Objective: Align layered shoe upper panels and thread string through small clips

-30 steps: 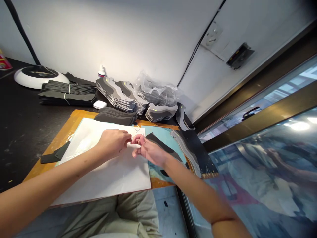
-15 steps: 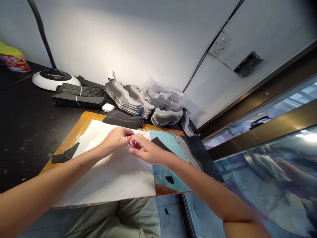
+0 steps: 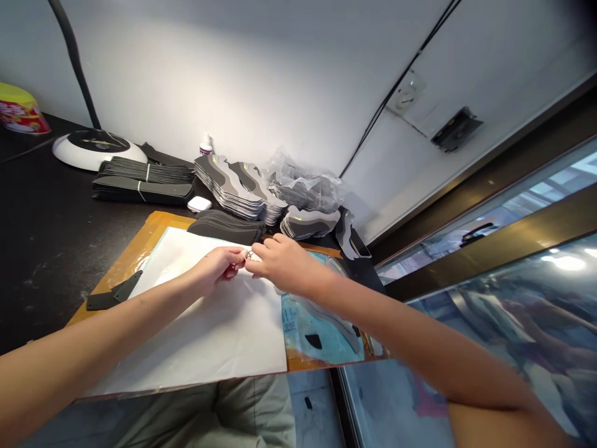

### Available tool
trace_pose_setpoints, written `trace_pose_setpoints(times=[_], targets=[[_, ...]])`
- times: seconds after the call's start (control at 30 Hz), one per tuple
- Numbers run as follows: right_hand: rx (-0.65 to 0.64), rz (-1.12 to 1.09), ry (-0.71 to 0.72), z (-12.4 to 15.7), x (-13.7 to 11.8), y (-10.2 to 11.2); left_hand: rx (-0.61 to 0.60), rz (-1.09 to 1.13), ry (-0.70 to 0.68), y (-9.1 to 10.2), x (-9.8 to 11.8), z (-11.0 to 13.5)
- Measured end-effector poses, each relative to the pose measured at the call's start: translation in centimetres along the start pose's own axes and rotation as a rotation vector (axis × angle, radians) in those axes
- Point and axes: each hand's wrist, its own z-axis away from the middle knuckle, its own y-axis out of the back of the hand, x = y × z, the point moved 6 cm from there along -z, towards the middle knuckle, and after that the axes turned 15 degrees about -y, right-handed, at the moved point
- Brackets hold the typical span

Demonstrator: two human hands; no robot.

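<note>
Over the far edge of a white sheet [image 3: 205,339], my left hand [image 3: 217,266] and my right hand [image 3: 288,264] meet with their fingertips pinched. Between them is a small, thin, looped thing [image 3: 250,254], too small to name. Just beyond my hands lies a stack of dark curved pieces [image 3: 226,227]. Under my right forearm, grey curved pieces [image 3: 333,320] and a small black piece [image 3: 313,341] lie on a blue sheet [image 3: 298,354]. Flat black pieces [image 3: 114,292] rest left of the white sheet.
Along the wall stand stacks of grey shoe-upper pieces [image 3: 228,186], banded black strips [image 3: 142,186], a plastic bag [image 3: 303,180] and a small bottle [image 3: 206,145]. A lamp base [image 3: 97,149] is at left. Window frames [image 3: 494,242] border the right side.
My right hand has turned palm-down and swung its forearm higher over the blue sheet. My left fingers now pinch further forward. A thin white loop seen beyond my hands before is out of sight there.
</note>
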Motion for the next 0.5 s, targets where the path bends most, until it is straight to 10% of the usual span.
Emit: trace_pose_setpoints(times=[0.5], targets=[[0.295,0.390,0.001,0.4,-1.1,0.2,0.016,-0.019,-0.012,0.8,-0.6,-0.6]])
